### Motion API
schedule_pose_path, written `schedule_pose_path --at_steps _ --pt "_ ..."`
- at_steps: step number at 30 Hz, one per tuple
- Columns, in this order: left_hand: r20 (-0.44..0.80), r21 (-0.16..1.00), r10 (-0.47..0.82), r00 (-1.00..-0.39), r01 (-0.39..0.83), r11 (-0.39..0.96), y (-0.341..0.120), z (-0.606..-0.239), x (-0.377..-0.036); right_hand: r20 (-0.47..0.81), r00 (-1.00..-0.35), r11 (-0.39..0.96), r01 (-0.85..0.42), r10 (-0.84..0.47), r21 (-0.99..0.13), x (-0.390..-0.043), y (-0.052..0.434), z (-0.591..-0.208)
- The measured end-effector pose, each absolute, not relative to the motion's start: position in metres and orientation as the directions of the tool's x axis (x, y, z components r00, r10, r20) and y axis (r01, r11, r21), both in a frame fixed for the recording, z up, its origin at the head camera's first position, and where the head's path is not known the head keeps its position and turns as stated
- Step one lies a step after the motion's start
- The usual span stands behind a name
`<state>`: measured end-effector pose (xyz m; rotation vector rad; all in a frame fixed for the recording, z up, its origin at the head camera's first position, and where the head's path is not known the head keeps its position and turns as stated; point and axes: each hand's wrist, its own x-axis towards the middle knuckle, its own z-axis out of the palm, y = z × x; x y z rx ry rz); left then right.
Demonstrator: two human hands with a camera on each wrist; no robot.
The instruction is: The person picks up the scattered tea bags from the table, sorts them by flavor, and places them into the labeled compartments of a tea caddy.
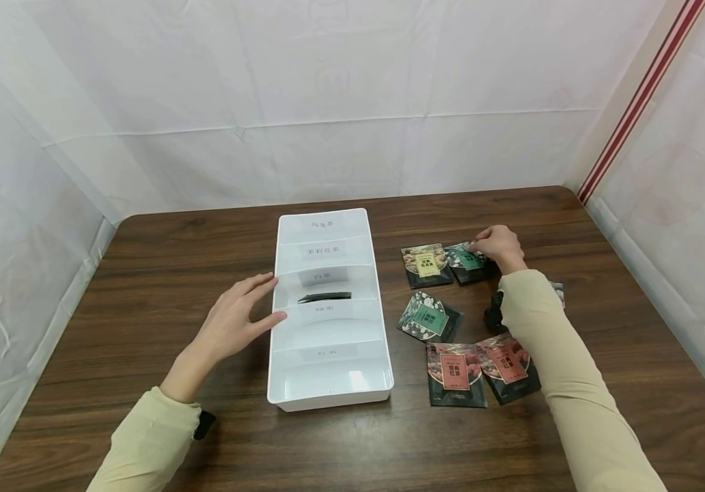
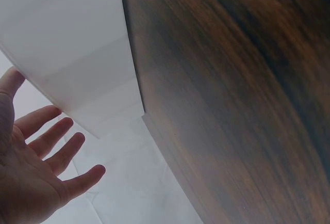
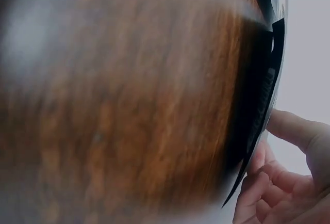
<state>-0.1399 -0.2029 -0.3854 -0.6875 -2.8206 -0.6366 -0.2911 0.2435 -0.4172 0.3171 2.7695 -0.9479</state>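
At the back right, my right hand (image 1: 500, 247) pinches the upper edge of a dark tea packet with a green label (image 1: 466, 262). In the right wrist view the packet (image 3: 265, 95) is seen edge-on against the thumb and fingers, tilted off the wood. My left hand (image 1: 232, 320) has its fingers extended, fingertips touching the left rim of a white divided box (image 1: 330, 404). The left wrist view shows those fingers along the edge of the box wall (image 2: 77, 48). One dark packet (image 1: 324, 297) stands in the box's middle compartment, only its top edge showing.
Right of the box lie a yellow-labelled packet (image 1: 427, 265), a flowered green-labelled packet (image 1: 430, 318) and two red-labelled packets (image 1: 455, 374). Another packet (image 1: 558, 292) is mostly hidden by the right forearm. A white sheet wall (image 1: 328, 164) stands behind the wooden table (image 1: 217, 239).
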Motion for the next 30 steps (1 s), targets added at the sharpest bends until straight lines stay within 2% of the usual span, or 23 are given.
schedule_pose_path --at_steps 5,12,17,30 --pt "0.255 0.37 0.397 -0.882 0.468 0.802 -0.2027 -0.3863 -0.1397 -0.257 -0.957 0.784 0.262 0.135 -0.563 -0.291 0.2415 -0.4165" --pt "0.252 0.38 0.395 -0.884 0.465 0.8 -0.2014 -0.3867 -0.1383 -0.284 -0.956 0.706 0.252 0.074 -0.662 -0.2891 0.2455 -0.4204" --pt "0.252 0.384 0.395 -0.884 0.466 0.797 -0.2014 -0.3859 -0.138 -0.316 -0.947 0.67 0.274 0.061 -0.691 -0.2909 0.249 -0.4198" --pt "0.251 0.381 0.395 -0.883 0.466 0.799 -0.2022 -0.3862 -0.1388 -0.301 -0.95 0.73 0.264 0.083 -0.63 -0.2906 0.2435 -0.4178"
